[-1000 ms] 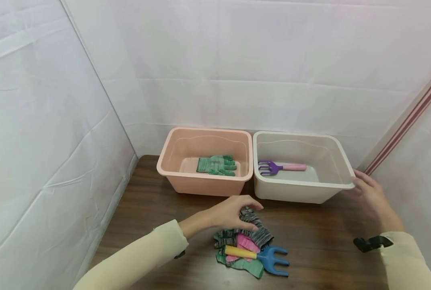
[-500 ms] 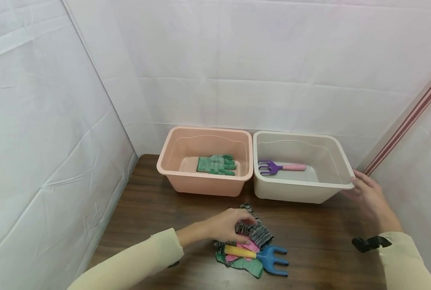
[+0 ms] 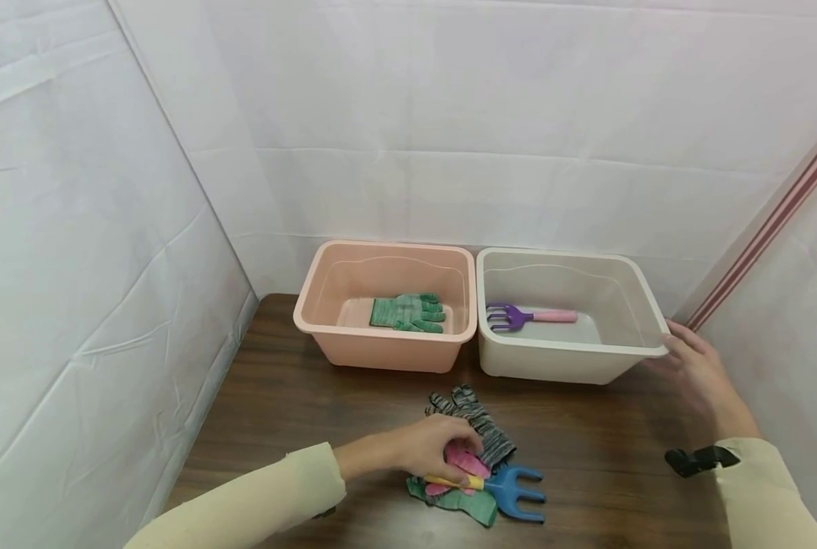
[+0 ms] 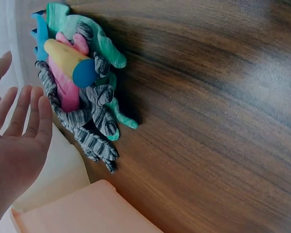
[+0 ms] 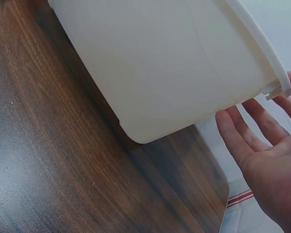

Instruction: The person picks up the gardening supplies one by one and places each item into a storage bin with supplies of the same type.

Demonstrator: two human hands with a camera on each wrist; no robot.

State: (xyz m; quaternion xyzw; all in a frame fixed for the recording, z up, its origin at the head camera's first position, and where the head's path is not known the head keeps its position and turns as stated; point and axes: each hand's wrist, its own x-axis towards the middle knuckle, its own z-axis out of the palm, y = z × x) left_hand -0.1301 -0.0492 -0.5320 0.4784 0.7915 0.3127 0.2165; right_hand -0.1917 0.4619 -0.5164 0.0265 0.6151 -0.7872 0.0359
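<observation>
In the head view my left hand (image 3: 430,448) is over the yellow handle of a blue hand fork (image 3: 514,492), its thumb near the handle. The left wrist view shows that hand (image 4: 19,141) with fingers extended, apart from the fork's handle (image 4: 70,60). Under the fork lie a pink glove (image 3: 464,457), a green glove (image 3: 459,501) and grey-black knit gloves (image 3: 487,431), partly hidden by the hand. My right hand (image 3: 699,374) touches the right end of the white bin (image 3: 566,364); its fingers (image 5: 235,138) rest against the bin's outer wall.
Left of the white bin stands a pink bin (image 3: 387,351) with a green glove (image 3: 408,313) inside. A purple hand fork with a pink handle (image 3: 554,316) lies in the white bin. White sheets (image 3: 408,168) hang around the brown wooden table (image 3: 298,404).
My left hand has moved down and toward me, from above the grey-black glove to over the yellow handle. The right hand stays at the white bin.
</observation>
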